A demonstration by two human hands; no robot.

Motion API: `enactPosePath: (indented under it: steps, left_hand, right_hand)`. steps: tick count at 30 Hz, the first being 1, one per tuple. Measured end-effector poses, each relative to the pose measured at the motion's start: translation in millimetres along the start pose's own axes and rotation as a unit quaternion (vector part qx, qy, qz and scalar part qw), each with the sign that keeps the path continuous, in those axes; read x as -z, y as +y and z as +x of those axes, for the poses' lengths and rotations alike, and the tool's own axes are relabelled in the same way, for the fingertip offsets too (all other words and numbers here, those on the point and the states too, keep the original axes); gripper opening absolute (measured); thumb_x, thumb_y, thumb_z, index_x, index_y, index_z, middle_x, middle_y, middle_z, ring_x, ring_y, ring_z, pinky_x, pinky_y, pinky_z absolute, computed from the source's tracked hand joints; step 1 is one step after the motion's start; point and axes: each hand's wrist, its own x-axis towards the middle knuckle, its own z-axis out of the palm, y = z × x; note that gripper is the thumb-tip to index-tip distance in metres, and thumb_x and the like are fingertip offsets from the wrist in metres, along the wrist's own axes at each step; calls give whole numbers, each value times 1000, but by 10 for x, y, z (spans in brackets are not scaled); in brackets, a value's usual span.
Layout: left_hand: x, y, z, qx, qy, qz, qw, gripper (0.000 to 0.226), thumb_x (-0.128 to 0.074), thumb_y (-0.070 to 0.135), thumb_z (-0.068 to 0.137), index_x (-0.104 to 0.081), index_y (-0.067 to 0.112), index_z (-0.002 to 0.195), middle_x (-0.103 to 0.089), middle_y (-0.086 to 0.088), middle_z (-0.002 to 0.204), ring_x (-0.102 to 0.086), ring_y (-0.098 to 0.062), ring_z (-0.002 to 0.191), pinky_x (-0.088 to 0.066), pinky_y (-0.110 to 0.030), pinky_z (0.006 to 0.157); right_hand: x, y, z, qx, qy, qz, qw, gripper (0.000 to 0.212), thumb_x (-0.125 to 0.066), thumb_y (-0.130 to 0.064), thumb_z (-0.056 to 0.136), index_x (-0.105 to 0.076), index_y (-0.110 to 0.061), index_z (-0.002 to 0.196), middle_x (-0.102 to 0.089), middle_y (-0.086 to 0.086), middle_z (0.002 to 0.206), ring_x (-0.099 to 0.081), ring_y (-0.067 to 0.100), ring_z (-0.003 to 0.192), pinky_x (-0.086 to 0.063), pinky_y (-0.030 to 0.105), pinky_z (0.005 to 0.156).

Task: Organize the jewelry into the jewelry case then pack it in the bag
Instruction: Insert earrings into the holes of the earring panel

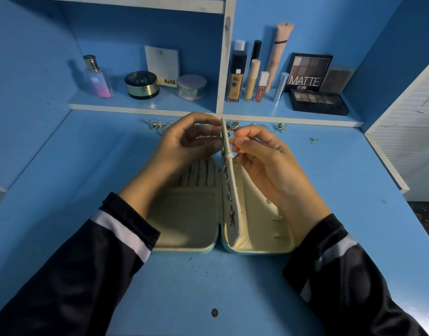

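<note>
Blue desk (pixel 87 166) with a raised shelf (pixel 140 106) along its back. On the desk: an open jewelry case (pixel 184 224), lying flat, cream lining up. Loose jewelry lies in a row just before the shelf edge: gold pieces (pixel 160 124), rings (pixel 234 126), an earring (pixel 281 127) and a lone piece (pixel 314 140) farther right. Near the front is a dark round spot (pixel 214 312), possibly a hole. Shelf, left bay: perfume bottle (pixel 98 77), black-and-gold jar (pixel 142 84), pink compact (pixel 191 86). Right bay: foundation bottle (pixel 237 76), standing "MATTE" palette (pixel 308 72), flat eyeshadow palette (pixel 319 101).

Single head-worn wide-angle view, facing forward and down, close above the jewelry case (pixel 184 214), desk (pixel 208 287) edges apparently lens-warped.
</note>
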Motion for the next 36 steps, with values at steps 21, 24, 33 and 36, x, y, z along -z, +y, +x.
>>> enactPosePath:
  steps: [21,24,33,36]
  left_hand:
    - [-12,5,-12,-3,8,17,1000,34,-66,20,70,-59,22,103,-74,12,90,-70,-9,96,-56,-22,76]
    - [-16,6,-13,-3,11,24,1000,33,-66,21,71,-59,22,102,-74,12,91,-70,-9,96,-56,-22,77]
    - [-23,32,-24,-5,9,30,999,33,-66,24,70,-59,23,103,-74,14,92,-69,-8,99,-55,-21,79]
    - [-30,39,-27,-6,8,27,1000,34,-65,24,69,-58,23,102,-74,16,90,-69,-5,97,-55,-19,76]
  right_hand:
    - [-14,51,-17,-5,9,-59,998,12,-53,0,94,-64,-5,93,-69,1,80,-63,11,78,-51,24,77]
    - [-23,40,-21,5,14,-75,997,13,-53,1,93,-65,-6,92,-70,-1,79,-64,10,76,-51,23,75]
    - [-35,39,-27,44,28,-120,991,11,-55,2,92,-66,-1,95,-71,2,82,-66,12,78,-52,22,74]
    - [-39,42,-27,56,33,-138,988,11,-56,1,91,-67,-3,93,-71,0,82,-67,11,77,-52,21,74]
